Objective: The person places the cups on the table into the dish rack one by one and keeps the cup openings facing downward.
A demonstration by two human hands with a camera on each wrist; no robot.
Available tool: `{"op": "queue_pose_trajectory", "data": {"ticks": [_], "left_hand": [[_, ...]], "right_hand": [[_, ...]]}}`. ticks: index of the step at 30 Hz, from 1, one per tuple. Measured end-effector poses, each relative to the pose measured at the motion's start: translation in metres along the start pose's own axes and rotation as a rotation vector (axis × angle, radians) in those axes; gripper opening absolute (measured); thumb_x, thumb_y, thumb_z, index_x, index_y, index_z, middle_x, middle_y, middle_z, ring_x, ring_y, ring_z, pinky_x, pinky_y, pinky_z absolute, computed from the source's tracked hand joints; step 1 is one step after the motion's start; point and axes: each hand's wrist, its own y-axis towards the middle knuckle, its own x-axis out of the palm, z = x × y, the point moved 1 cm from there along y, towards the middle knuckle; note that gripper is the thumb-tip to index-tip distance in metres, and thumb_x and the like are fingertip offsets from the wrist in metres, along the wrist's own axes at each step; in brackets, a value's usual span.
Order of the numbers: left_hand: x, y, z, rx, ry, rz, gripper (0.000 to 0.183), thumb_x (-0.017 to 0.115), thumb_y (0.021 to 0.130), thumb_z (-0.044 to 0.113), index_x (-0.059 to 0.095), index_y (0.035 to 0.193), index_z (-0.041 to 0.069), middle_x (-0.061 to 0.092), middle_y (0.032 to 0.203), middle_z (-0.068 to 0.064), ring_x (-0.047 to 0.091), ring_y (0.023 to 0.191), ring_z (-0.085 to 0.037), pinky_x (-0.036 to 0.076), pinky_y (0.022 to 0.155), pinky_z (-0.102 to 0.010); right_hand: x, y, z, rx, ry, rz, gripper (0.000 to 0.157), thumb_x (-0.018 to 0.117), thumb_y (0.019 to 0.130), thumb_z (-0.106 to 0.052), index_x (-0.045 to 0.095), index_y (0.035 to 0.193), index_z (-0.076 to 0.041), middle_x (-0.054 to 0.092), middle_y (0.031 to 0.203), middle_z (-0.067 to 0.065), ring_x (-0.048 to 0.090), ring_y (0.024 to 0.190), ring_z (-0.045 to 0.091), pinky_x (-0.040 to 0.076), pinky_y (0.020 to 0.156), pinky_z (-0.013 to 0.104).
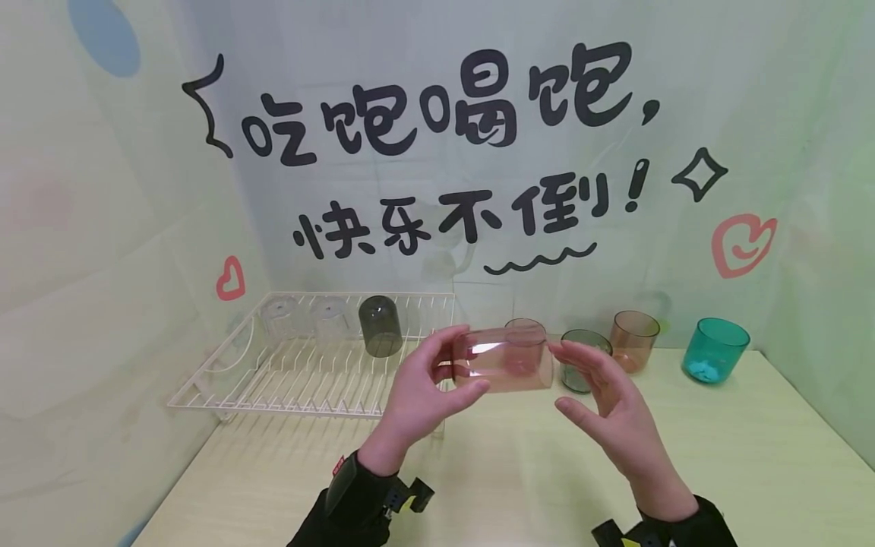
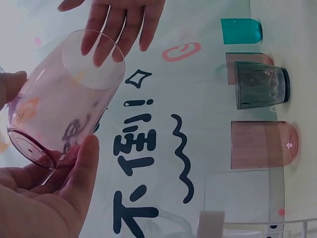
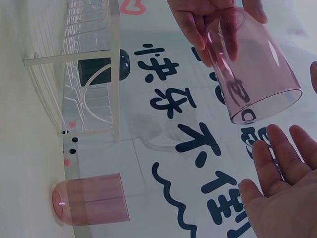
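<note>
A transparent pink glass (image 1: 502, 372) is held in the air on its side, its base to the left and its mouth to the right. My left hand (image 1: 424, 387) grips it around the base end, thumb on the near side. Facing the mouth, my right hand (image 1: 618, 406) has its fingers spread and holds nothing. In the right wrist view a small gap shows between the rim and the right fingertips (image 3: 265, 146). Through the clear wall of the glass (image 2: 69, 94), some right-hand fingers show in the left wrist view.
A white wire dish rack (image 1: 307, 414) stands at the left, with an upside-down dark grey glass (image 1: 380, 327) and clear glasses (image 1: 331, 319). Along the table's back stand another pink glass (image 2: 262, 145), a grey-green glass (image 1: 577, 376), a brownish-pink glass (image 1: 634, 342) and a teal glass (image 1: 714, 353).
</note>
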Motion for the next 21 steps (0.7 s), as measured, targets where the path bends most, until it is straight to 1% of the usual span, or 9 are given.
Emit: {"op": "queue_pose_trajectory", "data": {"ticks": [4, 9, 13, 18, 21], "left_hand": [[-0.005, 0.001, -0.001, 0.019, 0.018, 0.005, 0.064, 0.076, 0.071, 0.025, 0.05, 0.128, 0.011, 0.059, 0.105, -0.002, 0.057, 0.09, -0.014, 0.051, 0.08, -0.03], [-0.011, 0.002, -0.002, 0.013, 0.027, 0.01, 0.063, 0.076, 0.072, 0.026, 0.05, 0.128, 0.011, 0.059, 0.104, -0.005, 0.059, 0.087, -0.015, 0.051, 0.08, -0.031], [-0.014, 0.003, -0.005, 0.005, 0.045, 0.011, 0.064, 0.075, 0.073, 0.027, 0.049, 0.129, 0.01, 0.059, 0.104, -0.006, 0.059, 0.087, -0.016, 0.051, 0.081, -0.03], [-0.019, 0.003, -0.008, -0.02, 0.076, 0.029, 0.063, 0.076, 0.072, 0.024, 0.05, 0.129, 0.012, 0.058, 0.102, -0.003, 0.058, 0.085, -0.014, 0.05, 0.081, -0.029], [-0.022, 0.003, -0.008, -0.035, 0.079, 0.047, 0.065, 0.077, 0.071, 0.019, 0.05, 0.129, 0.01, 0.058, 0.101, -0.004, 0.058, 0.084, -0.015, 0.05, 0.08, -0.03]], "right_hand": [[-0.003, -0.001, 0.003, -0.003, 0.0, -0.025, 0.059, 0.063, 0.079, 0.003, 0.042, 0.134, -0.004, 0.049, 0.133, 0.009, 0.039, 0.125, 0.016, 0.026, 0.103, 0.018], [-0.005, -0.002, 0.007, 0.001, -0.016, -0.036, 0.061, 0.063, 0.079, 0.002, 0.04, 0.135, -0.003, 0.048, 0.133, 0.01, 0.039, 0.124, 0.015, 0.026, 0.103, 0.017], [-0.007, -0.004, 0.01, -0.018, -0.018, -0.047, 0.063, 0.063, 0.079, 0.004, 0.039, 0.136, -0.001, 0.047, 0.133, 0.013, 0.039, 0.125, 0.016, 0.025, 0.104, 0.018], [-0.011, -0.006, 0.015, -0.018, -0.063, -0.052, 0.064, 0.064, 0.079, 0.002, 0.039, 0.137, -0.005, 0.048, 0.134, 0.013, 0.04, 0.125, 0.014, 0.026, 0.103, 0.017], [-0.014, -0.008, 0.017, -0.004, -0.099, -0.05, 0.064, 0.065, 0.079, 0.0, 0.04, 0.137, -0.007, 0.048, 0.133, 0.01, 0.04, 0.124, 0.012, 0.027, 0.102, 0.016]]}}
